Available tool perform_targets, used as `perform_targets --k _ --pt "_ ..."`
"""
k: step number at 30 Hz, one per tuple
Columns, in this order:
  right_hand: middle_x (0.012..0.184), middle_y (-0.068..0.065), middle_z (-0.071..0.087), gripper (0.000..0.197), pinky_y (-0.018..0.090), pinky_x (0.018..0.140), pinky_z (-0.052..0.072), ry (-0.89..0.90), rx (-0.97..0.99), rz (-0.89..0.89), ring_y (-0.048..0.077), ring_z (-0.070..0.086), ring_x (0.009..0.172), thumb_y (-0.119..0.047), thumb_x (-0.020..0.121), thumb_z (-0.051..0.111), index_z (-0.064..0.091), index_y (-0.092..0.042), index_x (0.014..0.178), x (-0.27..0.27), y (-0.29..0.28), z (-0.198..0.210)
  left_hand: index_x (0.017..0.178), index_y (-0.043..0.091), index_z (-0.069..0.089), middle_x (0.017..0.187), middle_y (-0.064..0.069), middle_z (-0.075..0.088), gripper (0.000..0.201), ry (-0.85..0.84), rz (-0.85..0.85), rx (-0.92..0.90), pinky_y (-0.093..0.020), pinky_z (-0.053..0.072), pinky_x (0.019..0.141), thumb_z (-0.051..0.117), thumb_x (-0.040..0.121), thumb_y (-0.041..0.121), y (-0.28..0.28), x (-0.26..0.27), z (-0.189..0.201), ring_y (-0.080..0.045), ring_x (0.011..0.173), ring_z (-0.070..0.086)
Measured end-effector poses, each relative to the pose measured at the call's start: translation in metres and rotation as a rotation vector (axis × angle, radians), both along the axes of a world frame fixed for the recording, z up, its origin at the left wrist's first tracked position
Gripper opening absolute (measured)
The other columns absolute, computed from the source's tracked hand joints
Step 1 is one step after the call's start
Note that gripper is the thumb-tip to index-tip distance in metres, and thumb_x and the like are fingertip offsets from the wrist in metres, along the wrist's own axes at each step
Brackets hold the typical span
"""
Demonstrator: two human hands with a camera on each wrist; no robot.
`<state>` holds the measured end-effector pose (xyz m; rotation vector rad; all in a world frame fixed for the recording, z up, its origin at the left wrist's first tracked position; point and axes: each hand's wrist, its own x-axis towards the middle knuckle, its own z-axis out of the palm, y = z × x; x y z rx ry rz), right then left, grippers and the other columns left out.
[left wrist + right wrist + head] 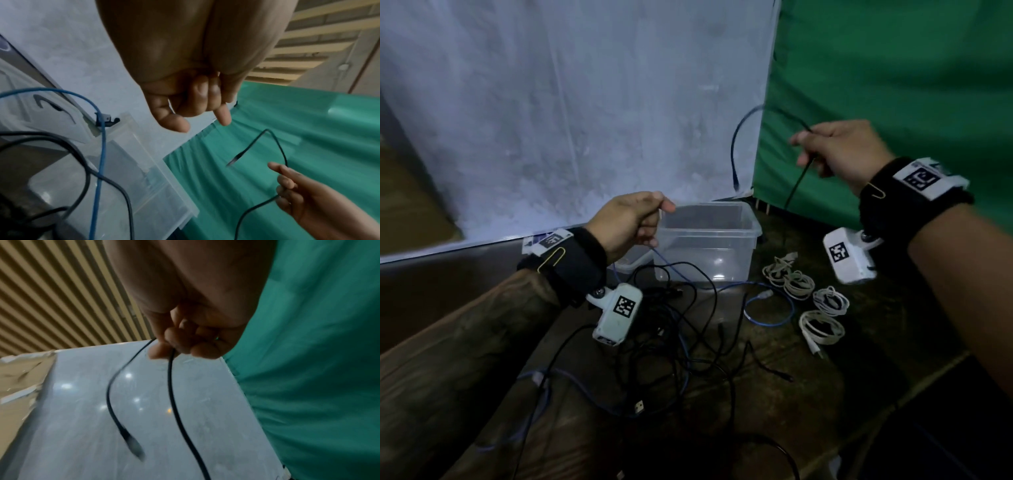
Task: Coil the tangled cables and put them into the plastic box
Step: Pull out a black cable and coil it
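The clear plastic box [705, 255] stands on the dark table and shows nothing inside. My right hand [839, 150] is raised to the right of the box and grips a thin black cable [796, 185]. Its short plug end [133, 446] arcs over and dangles free, while the long part drops toward the table. My left hand [633, 222] hovers at the box's left rim with fingers curled; no cable shows between them [197, 100]. A blue cable [100, 154] runs past just below it. A tangle of black and blue cables [681, 342] lies in front of the box.
Three white cable coils [822, 325] and a loose blue loop [770, 308] lie right of the box. A clear lid [631, 262] sits at the box's left. A white sheet [568, 102] and green cloth [893, 85] hang behind. The table's front edge [893, 404] runs lower right.
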<state>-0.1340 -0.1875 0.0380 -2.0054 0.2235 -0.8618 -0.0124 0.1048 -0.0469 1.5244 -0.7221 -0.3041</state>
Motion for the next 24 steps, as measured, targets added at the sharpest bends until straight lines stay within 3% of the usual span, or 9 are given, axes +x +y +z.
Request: perform_targets --k 4,6,8,11,14,17,19,21,24 --pt "0.057 -0.003 0.068 0.015 0.016 0.046 0.044 0.152 -0.052 0.170 0.005 0.050 0.042 -0.016 0.098 0.061 0.073 -0.008 0.096 0.000 0.029 -0.003 0.091 0.007 0.065 0.064 0.000 0.043 0.023 -0.179 0.033 0.131 -0.027 0.045 0.058 0.057 0.096 0.028 -0.018 -0.014 0.005 -0.013 0.053 0.041" --pt "0.060 -0.002 0.070 0.016 0.015 0.047 0.047 0.153 -0.017 0.251 0.005 0.053 0.042 -0.014 0.099 0.059 0.071 -0.003 0.099 0.003 0.045 -0.005 0.095 0.006 0.066 0.072 -0.005 0.054 0.034 -0.201 -0.107 0.302 -0.028 0.046 0.059 0.064 0.090 0.040 -0.036 -0.029 -0.005 -0.014 0.058 0.052" --pt "0.064 0.000 0.072 0.018 0.016 0.048 0.049 0.140 -0.001 0.291 0.006 0.054 0.044 -0.014 0.099 0.058 0.070 -0.001 0.101 0.005 0.056 -0.002 0.098 0.015 0.067 0.085 -0.007 0.065 0.039 -0.240 -0.277 0.552 -0.027 0.047 0.059 0.063 0.085 0.052 -0.053 -0.047 -0.024 -0.011 0.062 0.059" --pt "0.065 0.002 0.072 0.019 0.018 0.050 0.050 0.113 -0.012 0.296 0.008 0.054 0.045 -0.014 0.099 0.058 0.070 0.001 0.101 0.008 0.064 0.003 0.093 0.027 0.071 0.092 -0.004 0.073 0.011 -0.267 -0.505 0.791 -0.025 0.044 0.056 0.061 0.090 0.030 -0.064 -0.067 -0.042 -0.007 0.059 0.056" --pt "0.064 0.003 0.071 0.019 0.019 0.049 0.050 0.097 0.007 0.292 0.009 0.055 0.045 -0.013 0.099 0.058 0.069 0.002 0.100 0.007 0.061 0.008 0.088 0.023 0.069 0.082 -0.005 0.068 0.008 -0.161 -0.492 0.774 -0.025 0.046 0.053 0.062 0.089 0.020 -0.061 -0.065 -0.044 -0.009 0.057 0.056" --pt "0.065 0.004 0.072 0.018 0.020 0.049 0.052 0.082 0.042 0.288 0.010 0.057 0.046 -0.013 0.100 0.057 0.068 0.000 0.096 0.007 0.057 0.009 0.102 0.026 0.066 0.091 0.000 0.067 0.015 -0.084 -0.503 0.866 -0.027 0.053 0.052 0.061 0.089 0.032 -0.059 -0.070 -0.052 -0.012 0.062 0.063" --pt "0.069 0.005 0.074 0.018 0.021 0.052 0.054 0.054 0.052 0.274 0.011 0.059 0.049 -0.014 0.100 0.058 0.068 -0.001 0.093 0.008 0.056 0.010 0.108 0.026 0.065 0.094 0.003 0.066 0.019 -0.034 -0.588 0.889 -0.025 0.051 0.053 0.057 0.092 0.026 -0.059 -0.080 -0.063 -0.014 0.067 0.063" --pt "0.077 0.008 0.076 0.017 0.023 0.057 0.056 0.005 0.057 0.228 0.012 0.064 0.055 -0.015 0.099 0.059 0.068 -0.005 0.088 0.010 0.053 0.011 0.116 0.020 0.064 0.101 0.000 0.067 0.026 0.033 -0.700 0.838 -0.024 0.048 0.055 0.051 0.093 0.016 -0.057 -0.086 -0.070 -0.015 0.073 0.063" --pt "0.089 0.010 0.075 0.017 0.025 0.064 0.057 -0.082 0.047 0.139 0.014 0.070 0.068 -0.015 0.098 0.058 0.068 -0.013 0.085 0.009 0.043 0.013 0.112 0.014 0.065 0.095 -0.008 0.069 0.026 0.179 -0.765 0.741 -0.025 0.044 0.058 0.048 0.092 0.013 -0.048 -0.085 -0.065 -0.016 0.075 0.062"
